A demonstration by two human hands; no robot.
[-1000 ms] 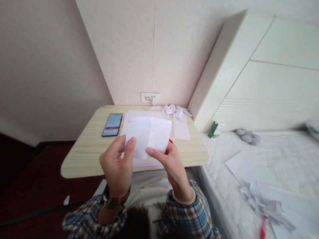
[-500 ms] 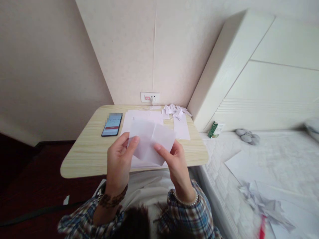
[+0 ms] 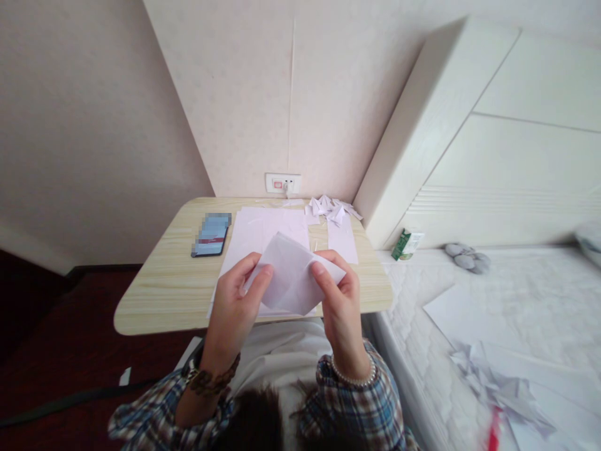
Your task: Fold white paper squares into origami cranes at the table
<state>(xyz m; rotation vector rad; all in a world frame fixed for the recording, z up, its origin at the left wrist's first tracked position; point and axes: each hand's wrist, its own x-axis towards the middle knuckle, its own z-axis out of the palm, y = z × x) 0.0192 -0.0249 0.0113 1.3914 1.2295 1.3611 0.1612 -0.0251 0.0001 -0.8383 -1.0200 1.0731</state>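
Note:
Both my hands hold one white paper sheet in the air above the near edge of a small wooden table. My left hand pinches its left side between thumb and fingers. My right hand grips its right side, where the paper is bent over. The sheet is tilted like a diamond, with one corner pointing up. Under it, flat white sheets lie on the table.
A phone lies on the table's left part. Several small folded paper pieces sit at the table's back, below a wall socket. To the right is a bed with loose and crumpled paper, a green carton and grey pebbles.
The sheet has turned from lying square to standing on a corner. Both hands have risen and moved right, and the right hand has bent the paper's right side over.

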